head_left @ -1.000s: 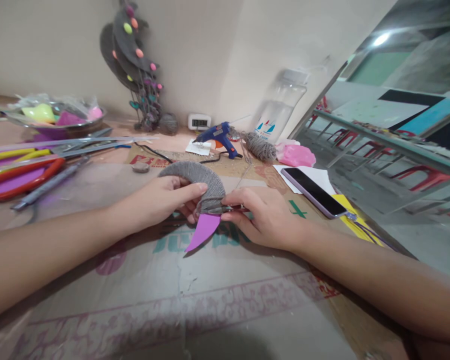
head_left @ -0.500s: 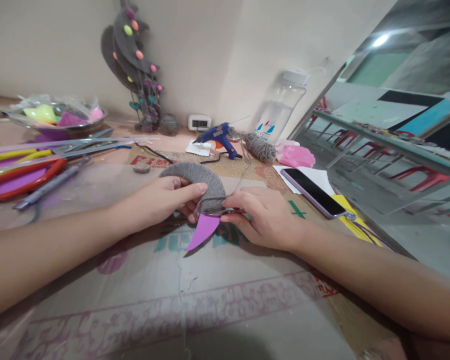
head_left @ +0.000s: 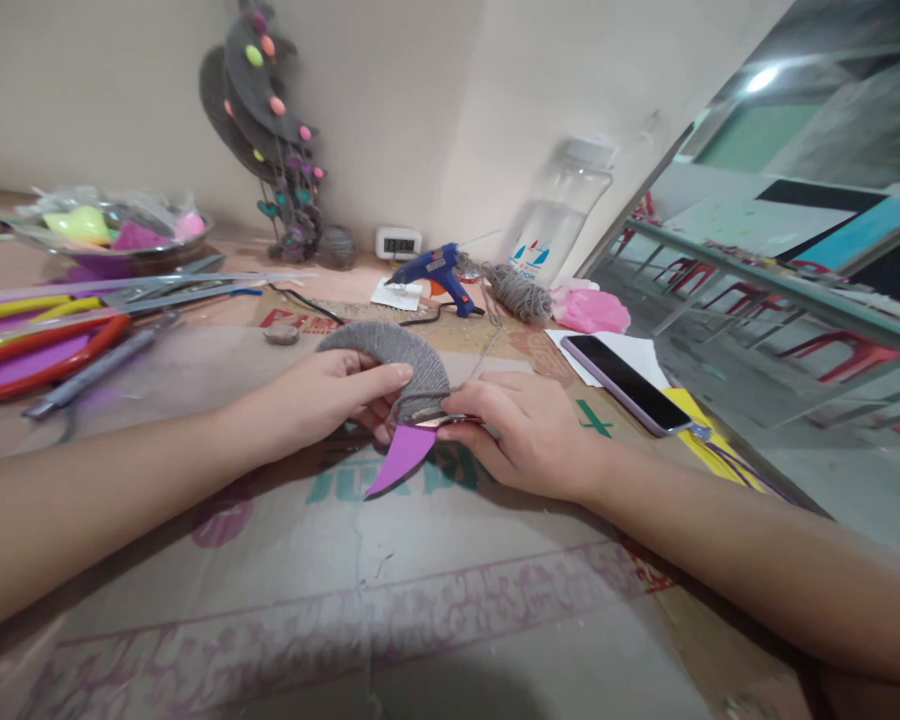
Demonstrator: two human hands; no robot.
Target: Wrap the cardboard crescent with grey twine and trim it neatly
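A crescent (head_left: 390, 352) wrapped in grey yarn is held above the covered tabletop, and its lower tip (head_left: 401, 460) is bare purple. My left hand (head_left: 337, 390) grips the crescent, thumb on its front face and fingers behind it. At the lower end of the wrapping, my right hand (head_left: 521, 425) pinches a strand of grey yarn against the crescent's edge. This strand (head_left: 487, 345) leads up from my right hand toward a grey yarn skein (head_left: 521, 292). Parts of the fingers of both hands are hidden behind the crescent.
A blue glue gun (head_left: 435, 270) stands behind the hands near a small digital clock (head_left: 399, 243) and a water bottle (head_left: 559, 215). Scissors (head_left: 82, 350) lie at left below a metal bowl (head_left: 112, 255). A phone (head_left: 626, 385) lies at right. Decorated crescents (head_left: 259, 110) hang on the wall.
The crescent has tilted slightly, its purple tip shifting a little left. My right fingers have shifted slightly at the wrapping's lower edge. Both hands keep their hold.
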